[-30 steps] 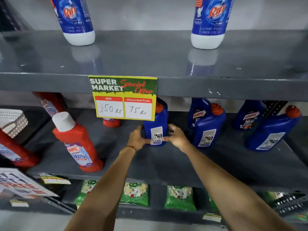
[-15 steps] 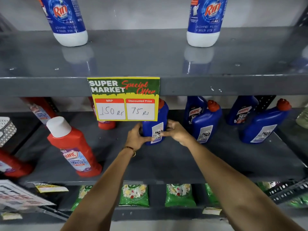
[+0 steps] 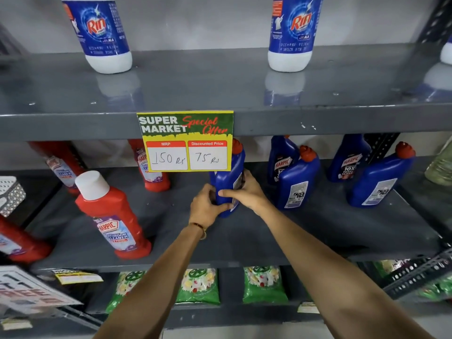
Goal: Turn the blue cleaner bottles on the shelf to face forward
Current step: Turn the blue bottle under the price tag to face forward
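Observation:
A blue cleaner bottle (image 3: 228, 178) with a red cap stands on the middle shelf (image 3: 269, 231), partly behind the price sign. My left hand (image 3: 206, 206) grips its lower left side and my right hand (image 3: 244, 192) wraps its right side over the white back label, which now shows edge-on. To the right, two blue bottles (image 3: 297, 182) (image 3: 380, 181) show their white back labels. Behind them, two more blue bottles (image 3: 281, 160) (image 3: 348, 159) show the front labels.
A yellow and green price sign (image 3: 186, 140) hangs from the upper shelf edge. Red cleaner bottles (image 3: 112, 216) stand on the left of the middle shelf. Two blue and white bottles (image 3: 101, 33) stand on the top shelf. Green packets (image 3: 198, 286) lie below.
Both hands have closed tighter on the blue bottle and turned it, so its white back label has swung from facing me toward the right side.

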### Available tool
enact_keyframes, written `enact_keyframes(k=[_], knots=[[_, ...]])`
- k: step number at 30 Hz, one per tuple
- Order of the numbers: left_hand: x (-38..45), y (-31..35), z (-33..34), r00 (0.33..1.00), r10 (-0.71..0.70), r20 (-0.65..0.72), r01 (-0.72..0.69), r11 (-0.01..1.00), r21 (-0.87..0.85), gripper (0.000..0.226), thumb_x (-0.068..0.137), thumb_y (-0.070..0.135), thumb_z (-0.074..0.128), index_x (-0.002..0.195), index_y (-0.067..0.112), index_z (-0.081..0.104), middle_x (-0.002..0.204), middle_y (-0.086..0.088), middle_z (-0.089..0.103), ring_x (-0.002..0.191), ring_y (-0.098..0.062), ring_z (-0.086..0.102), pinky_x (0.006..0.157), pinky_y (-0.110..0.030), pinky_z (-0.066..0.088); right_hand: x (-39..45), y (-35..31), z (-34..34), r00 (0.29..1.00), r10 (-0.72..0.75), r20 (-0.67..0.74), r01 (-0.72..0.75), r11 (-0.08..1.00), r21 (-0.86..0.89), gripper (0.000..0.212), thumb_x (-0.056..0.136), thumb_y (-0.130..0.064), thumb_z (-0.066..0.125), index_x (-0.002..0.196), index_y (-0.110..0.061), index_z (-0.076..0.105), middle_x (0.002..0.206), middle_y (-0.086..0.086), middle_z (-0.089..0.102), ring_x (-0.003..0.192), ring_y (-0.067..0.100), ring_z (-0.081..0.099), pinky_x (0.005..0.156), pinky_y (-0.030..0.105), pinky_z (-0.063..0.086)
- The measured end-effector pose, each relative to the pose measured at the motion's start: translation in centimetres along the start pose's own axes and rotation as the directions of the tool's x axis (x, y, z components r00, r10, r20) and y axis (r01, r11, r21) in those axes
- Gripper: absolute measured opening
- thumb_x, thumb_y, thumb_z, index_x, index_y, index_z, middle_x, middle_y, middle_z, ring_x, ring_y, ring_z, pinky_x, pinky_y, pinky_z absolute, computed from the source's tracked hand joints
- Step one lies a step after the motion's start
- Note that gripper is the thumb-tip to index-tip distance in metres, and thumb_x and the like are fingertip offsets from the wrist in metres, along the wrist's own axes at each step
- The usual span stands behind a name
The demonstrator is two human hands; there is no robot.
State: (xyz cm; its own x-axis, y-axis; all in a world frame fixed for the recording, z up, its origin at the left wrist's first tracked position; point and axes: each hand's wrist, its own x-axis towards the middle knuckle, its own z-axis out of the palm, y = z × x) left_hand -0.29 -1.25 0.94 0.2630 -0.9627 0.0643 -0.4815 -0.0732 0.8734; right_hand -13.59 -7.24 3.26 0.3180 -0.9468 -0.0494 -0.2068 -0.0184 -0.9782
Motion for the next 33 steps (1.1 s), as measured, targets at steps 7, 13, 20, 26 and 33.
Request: enact_keyframes(k=[7, 13, 20, 26, 33], knots=[[1.7, -0.6, -4.4, 0.862, -0.173, 0.477, 0.326, 0.909, -0.260, 0.061, 0.072, 0.000, 0.073, 0.127, 0.012, 0.050, 0.131, -0.010, 0.056, 0.119, -0.023, 0.055, 0.102, -0.035, 0.044, -0.6, -0.4, -1.9, 0.975, -0.033, 0.220, 0.014, 0.996, 0.086, 0.063, 0.055, -0.018, 0.082, 0.111, -0.030, 0.057, 0.113, -0.006, 0.067, 0.109, 0.015, 0.061, 0.092, 0.031, 0.049], [1.2, -0.3, -3.7, 0.698, -0.058, 0.714, 0.426, 0.835, -0.349, 0.054, 0.074, -0.008, 0.065, 0.118, 0.022, 0.057, 0.124, -0.003, 0.060, 0.117, -0.018, 0.056, 0.106, -0.033, 0.040, -0.5, -1.0, -2.9, 0.882, -0.063, 0.467, -0.066, 0.965, 0.254, 0.066, 0.062, 0.002, 0.072, 0.122, -0.018, 0.052, 0.118, 0.007, 0.062, 0.112, 0.025, 0.059, 0.099, 0.040, 0.046], [1.0, 0.4, -2.9, 0.798, -0.040, 0.602, 0.311, 0.882, -0.353, 0.050, 0.072, -0.007, 0.069, 0.112, 0.021, 0.059, 0.105, -0.003, 0.065, 0.098, -0.012, 0.066, 0.086, -0.022, 0.056, -0.2, -0.8, -2.8, 0.875, -0.060, 0.480, -0.162, 0.898, 0.409, 0.047, 0.064, 0.006, 0.065, 0.103, -0.019, 0.058, 0.095, -0.003, 0.072, 0.095, 0.016, 0.065, 0.082, 0.026, 0.054], [1.1, 0.2, -1.4, 0.970, -0.162, 0.181, 0.219, 0.906, -0.363, 0.059, 0.055, 0.014, 0.087, 0.104, 0.016, 0.055, 0.105, -0.008, 0.068, 0.102, -0.025, 0.066, 0.087, -0.039, 0.056, 0.3, -1.6, -2.0, 0.921, -0.074, 0.382, -0.045, 0.955, 0.293, 0.044, 0.071, -0.004, 0.072, 0.105, -0.028, 0.060, 0.107, -0.002, 0.068, 0.102, 0.013, 0.065, 0.083, 0.025, 0.055], [0.6, 0.1, -0.5, 0.978, -0.160, -0.136, 0.171, 0.983, 0.068, 0.085, 0.036, 0.044, 0.089, 0.105, 0.017, 0.047, 0.108, -0.005, 0.062, 0.096, -0.025, 0.062, 0.081, -0.043, 0.056, 0.0, 0.1, -1.7, 0.967, -0.078, 0.241, 0.027, 0.977, 0.211, 0.045, 0.073, -0.001, 0.071, 0.105, -0.030, 0.059, 0.111, 0.000, 0.064, 0.097, 0.005, 0.062, 0.071, 0.015, 0.055]])
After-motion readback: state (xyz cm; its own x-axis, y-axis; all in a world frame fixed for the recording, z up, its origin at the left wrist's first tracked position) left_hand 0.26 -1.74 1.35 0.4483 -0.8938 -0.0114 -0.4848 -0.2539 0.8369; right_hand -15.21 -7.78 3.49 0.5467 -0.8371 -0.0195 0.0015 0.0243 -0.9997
